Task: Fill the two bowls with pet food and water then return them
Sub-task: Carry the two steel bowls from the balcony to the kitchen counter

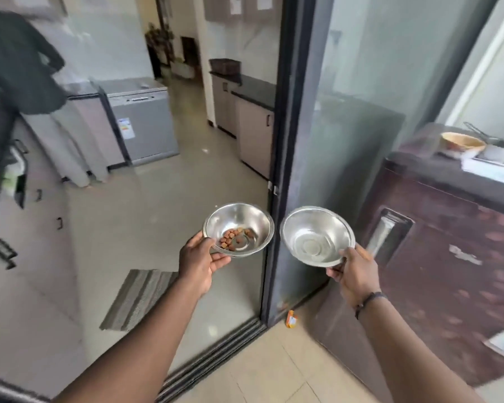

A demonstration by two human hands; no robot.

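Observation:
Two steel bowls are held out in front of me at chest height. My left hand [200, 261] grips the near rim of the left bowl [255, 221], which holds a small heap of brown pet food pieces [232, 238]. My right hand [352, 270] grips the near rim of the right bowl [325, 225], which has clear water in its bottom. The bowls sit side by side, a small gap between them, in front of a dark sliding door frame [280, 158].
A floor track [216, 359] crosses the doorway below. A striped mat [137, 298] lies on the tiled floor beyond. A maroon fridge [448, 257] stands at the right, a grey chest freezer [141, 120] and cabinets [253, 132] farther in. A person in dark clothing [9, 68] is at far left.

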